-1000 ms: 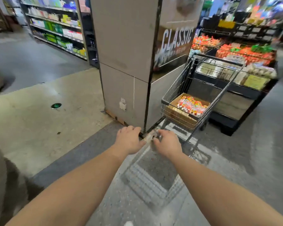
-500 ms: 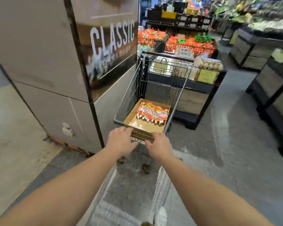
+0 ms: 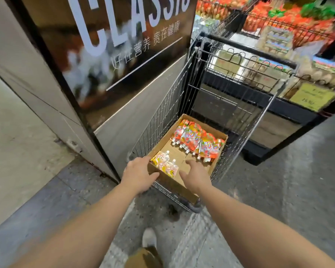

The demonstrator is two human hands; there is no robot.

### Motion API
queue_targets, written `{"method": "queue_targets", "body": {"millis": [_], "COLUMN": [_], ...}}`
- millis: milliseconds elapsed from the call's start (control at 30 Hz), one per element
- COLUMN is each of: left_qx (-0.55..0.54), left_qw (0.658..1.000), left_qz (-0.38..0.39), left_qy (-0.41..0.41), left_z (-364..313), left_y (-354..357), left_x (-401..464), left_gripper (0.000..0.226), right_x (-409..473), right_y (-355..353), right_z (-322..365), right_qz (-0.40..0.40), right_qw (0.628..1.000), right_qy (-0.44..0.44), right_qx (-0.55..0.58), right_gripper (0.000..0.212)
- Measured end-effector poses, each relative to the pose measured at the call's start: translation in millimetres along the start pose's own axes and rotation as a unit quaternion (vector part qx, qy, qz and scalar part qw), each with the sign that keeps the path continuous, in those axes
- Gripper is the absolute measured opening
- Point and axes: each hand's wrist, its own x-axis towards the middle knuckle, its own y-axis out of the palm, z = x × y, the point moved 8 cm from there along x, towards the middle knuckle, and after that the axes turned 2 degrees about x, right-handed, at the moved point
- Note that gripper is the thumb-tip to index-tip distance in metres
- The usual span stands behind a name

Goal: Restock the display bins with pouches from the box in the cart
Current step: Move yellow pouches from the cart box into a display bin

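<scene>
A wire shopping cart stands straight ahead, right beside a pillar. In it lies an open cardboard box. Along the box's far side runs a row of several orange spout pouches, and yellow pouches lie in its near left corner. My left hand holds the cart handle at the box's near left corner, thumb lying across the box's front wall. My right hand is off the handle and reaches over the near edge of the box, fingers stretched out and holding nothing.
The pillar with a dark "CLASSIC" poster stands close on the cart's left. Beyond the cart is a black display stand with wire bins of red and orange goods and a yellow price sign. My shoe shows below.
The cart rolled forward alongside the pillar up to the display stand. My right hand let go of the handle and moved over the box. My left hand stayed on the handle.
</scene>
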Motion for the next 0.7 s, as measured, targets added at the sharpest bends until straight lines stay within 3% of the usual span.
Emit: {"method": "queue_targets", "body": {"millis": [300,600,700], "left_qx": [0.001,-0.028,-0.032], "left_qw": [0.995,0.99,0.988], "left_qz": [0.104,0.14,0.142], "left_qy": [0.003,-0.022,-0.043], "left_z": [11.6,24.4,31.4], "left_y": [61.5,126.5,146.3], "left_x": [136.3,197.9,210.2], "left_gripper": [0.065,0.073,0.073], "right_x": [126.4,213.6,236.3], "right_y": [62.1,147.7,183.6], "right_z": [-37.6,-77.5,-88.5], "right_qz": [0.09,0.137,0.144], "right_qw": [0.99,0.965,0.943], "right_qy": [0.105,0.191,0.23], "right_qx": [0.04,0.118,0.194], "right_gripper": [0.057,0.047,0.06]}}
